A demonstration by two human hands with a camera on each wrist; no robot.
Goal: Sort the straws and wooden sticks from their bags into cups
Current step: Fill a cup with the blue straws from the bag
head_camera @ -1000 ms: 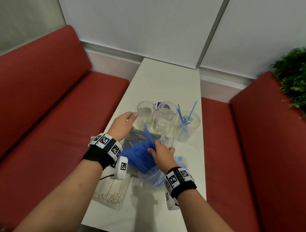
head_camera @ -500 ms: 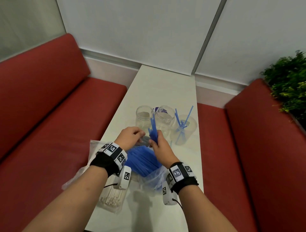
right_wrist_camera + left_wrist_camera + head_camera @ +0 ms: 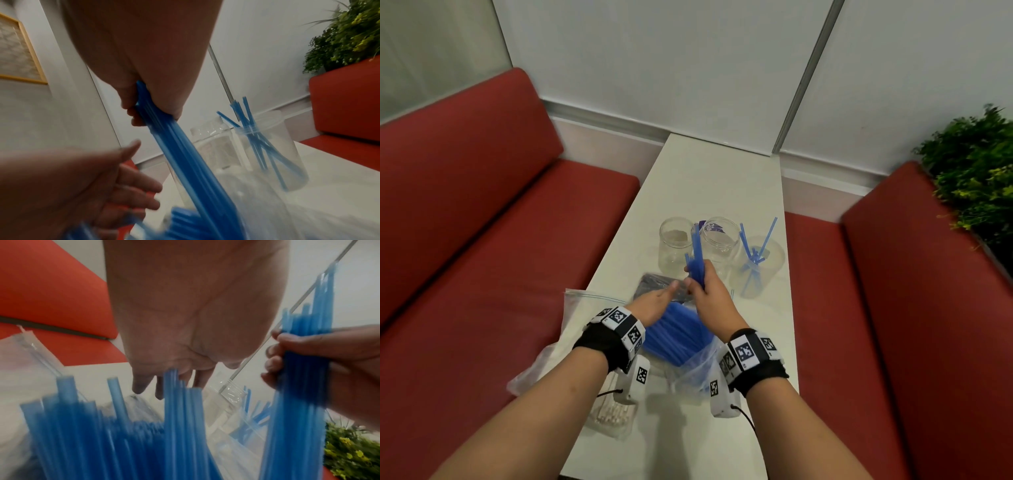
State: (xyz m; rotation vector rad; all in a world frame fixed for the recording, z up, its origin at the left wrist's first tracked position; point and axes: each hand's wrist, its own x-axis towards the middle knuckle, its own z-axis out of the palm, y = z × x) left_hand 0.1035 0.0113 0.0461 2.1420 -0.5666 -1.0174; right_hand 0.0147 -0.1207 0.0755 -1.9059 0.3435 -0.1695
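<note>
My right hand (image 3: pixel 703 284) grips a bunch of blue straws (image 3: pixel 697 255) upright above the clear bag of blue straws (image 3: pixel 674 337); the same bunch (image 3: pixel 174 142) (image 3: pixel 304 369) shows in both wrist views. My left hand (image 3: pixel 657 303) lies flat with straight fingers over the bagged straws (image 3: pixel 123 426), holding nothing. Three clear cups stand beyond: a left cup (image 3: pixel 675 245), a middle cup (image 3: pixel 719 240), and a right cup (image 3: pixel 758 263) with several blue straws in it. A bag of wooden sticks (image 3: pixel 613 416) lies under my left forearm.
A dark packet (image 3: pixel 657 287) lies on the narrow white table (image 3: pixel 709 178) just before the cups. An empty clear zip bag (image 3: pixel 554 342) hangs over the table's left edge. Red benches (image 3: pixel 482 240) flank the table; a green plant (image 3: pixel 976 171) stands at right.
My right hand has pulled a bunch of blue straws out of the bag and raised it upright toward the cups. My left hand has drawn back from the left cup onto the bagged straws.
</note>
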